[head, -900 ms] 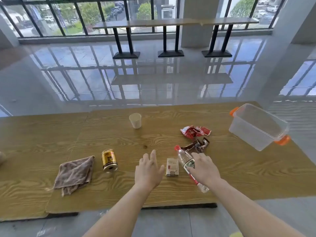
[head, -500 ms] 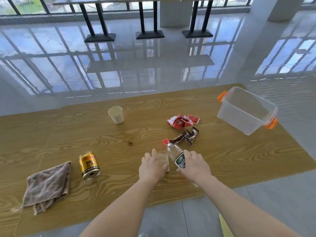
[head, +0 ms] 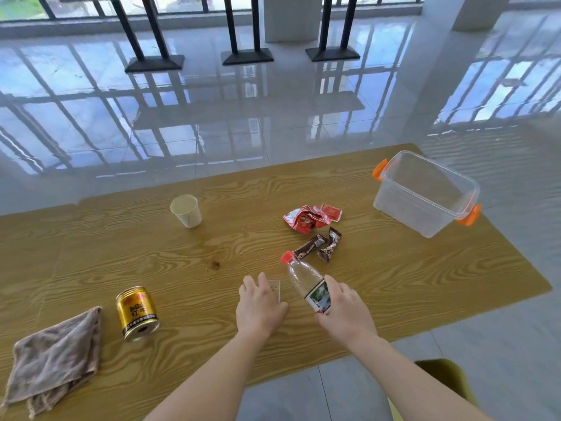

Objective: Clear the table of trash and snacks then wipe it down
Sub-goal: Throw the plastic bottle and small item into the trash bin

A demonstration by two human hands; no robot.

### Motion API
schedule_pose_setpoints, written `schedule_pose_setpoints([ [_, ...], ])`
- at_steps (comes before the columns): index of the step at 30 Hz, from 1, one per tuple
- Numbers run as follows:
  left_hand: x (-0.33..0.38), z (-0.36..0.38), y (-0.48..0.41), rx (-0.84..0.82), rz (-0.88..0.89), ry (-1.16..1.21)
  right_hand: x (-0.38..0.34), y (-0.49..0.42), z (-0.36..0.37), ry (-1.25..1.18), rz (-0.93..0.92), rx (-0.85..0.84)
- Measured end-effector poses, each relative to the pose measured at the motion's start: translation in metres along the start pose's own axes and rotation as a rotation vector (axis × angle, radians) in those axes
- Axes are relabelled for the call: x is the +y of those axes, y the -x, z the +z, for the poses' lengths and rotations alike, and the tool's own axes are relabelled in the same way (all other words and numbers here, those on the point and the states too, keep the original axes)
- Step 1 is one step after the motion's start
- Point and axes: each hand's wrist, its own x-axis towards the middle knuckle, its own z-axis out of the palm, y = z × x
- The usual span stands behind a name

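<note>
My right hand [head: 344,311] is closed around the lower half of a clear plastic bottle [head: 303,276] with a red cap, which is tilted up off the wooden table [head: 425,278]. My left hand [head: 259,305] lies over a small white box [head: 274,287], mostly hiding it. Beyond the bottle lie two brown snack wrappers [head: 318,246] and crumpled red wrappers [head: 309,218]. A paper cup [head: 186,210] stands further left. A gold can [head: 137,312] lies near the front left, beside a brownish cloth [head: 54,358].
A clear plastic bin [head: 425,192] with orange handles stands open at the table's far right. A yellow-green chair [head: 446,381] shows below the table's front edge on the right. Shiny floor and black table legs [head: 246,28] lie beyond.
My right hand has raised the bottle's neck off the table. My left hand has settled over the white box. The camera has moved closer and tilted down.
</note>
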Motion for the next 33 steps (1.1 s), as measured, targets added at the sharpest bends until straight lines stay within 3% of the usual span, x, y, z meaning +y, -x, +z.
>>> schedule_pose_setpoints([
  [6, 0.009, -0.017, 0.005, 0.054, 0.070, 0.016, 0.004, 0.012, -0.011, -0.092, 0.067, 0.059],
  [20, 0.073, -0.012, 0.046, 0.013, 0.491, -0.007, 0.043, 0.090, -0.033, -0.184, 0.314, 0.277],
  [33, 0.170, 0.093, 0.142, -0.174, 0.764, -0.042, 0.187, 0.194, -0.022, -0.337, 0.684, 0.442],
])
